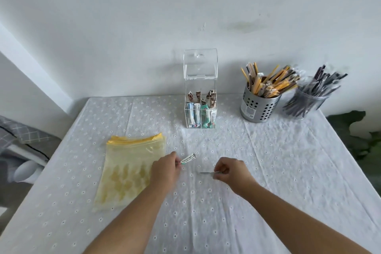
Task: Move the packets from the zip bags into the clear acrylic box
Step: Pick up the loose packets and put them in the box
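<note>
We see a tabletop [278, 161] under white eyelet cloth, backed by a stained white wall [144, 16]; grey bedding [22, 146] left of it, leaves [354, 134] right.

No writing can be read anywhere. The small packet [188, 159] in the left hand [165, 168] carries dark print too blurred to make out, as does the pale label [248, 111] on the perforated metal cup [260, 106] far right.

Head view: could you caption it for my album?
Each hand, left hand and right hand, holds a packet before the clear acrylic box.
</note>
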`<state>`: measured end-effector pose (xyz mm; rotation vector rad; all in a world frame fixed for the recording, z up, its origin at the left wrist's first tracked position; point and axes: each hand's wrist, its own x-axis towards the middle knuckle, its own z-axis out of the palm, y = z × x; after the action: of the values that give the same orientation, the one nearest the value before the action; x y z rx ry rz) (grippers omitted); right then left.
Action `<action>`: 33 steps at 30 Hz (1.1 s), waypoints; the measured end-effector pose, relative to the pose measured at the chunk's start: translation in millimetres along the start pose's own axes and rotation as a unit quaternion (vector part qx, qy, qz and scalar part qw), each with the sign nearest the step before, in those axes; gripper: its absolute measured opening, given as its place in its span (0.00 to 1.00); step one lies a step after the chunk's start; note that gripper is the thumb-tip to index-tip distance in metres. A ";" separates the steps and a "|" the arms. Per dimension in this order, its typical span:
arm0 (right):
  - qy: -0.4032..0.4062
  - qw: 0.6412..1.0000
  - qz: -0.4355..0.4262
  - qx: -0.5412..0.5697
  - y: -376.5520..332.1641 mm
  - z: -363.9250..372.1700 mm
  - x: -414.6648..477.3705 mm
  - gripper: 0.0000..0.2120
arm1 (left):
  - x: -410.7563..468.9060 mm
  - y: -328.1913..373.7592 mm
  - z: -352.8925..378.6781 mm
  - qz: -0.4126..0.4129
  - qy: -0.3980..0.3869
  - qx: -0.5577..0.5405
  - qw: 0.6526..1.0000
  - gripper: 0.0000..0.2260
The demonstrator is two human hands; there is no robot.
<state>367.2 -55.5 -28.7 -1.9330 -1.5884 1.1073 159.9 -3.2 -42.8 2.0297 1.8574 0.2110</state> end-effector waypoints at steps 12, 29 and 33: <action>0.161 0.976 -0.146 0.000 -85.6 -127.1 83.5 0.02 | 74.4 68.4 -97.4 0.117 0.084 -0.211 0.967 0.03; 0.026 0.940 -0.102 -0.324 -97.2 -102.1 171.1 0.07 | 146.1 106.1 -83.3 0.173 0.024 -0.076 0.982 0.07; 0.021 0.941 -0.095 -0.323 -94.1 -103.9 177.3 0.08 | 150.3 106.0 -78.7 0.140 0.004 -0.101 0.985 0.10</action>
<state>395.8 155.9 46.1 -2.0881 -2.2541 0.4843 247.1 152.6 47.5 2.1389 1.4816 0.4641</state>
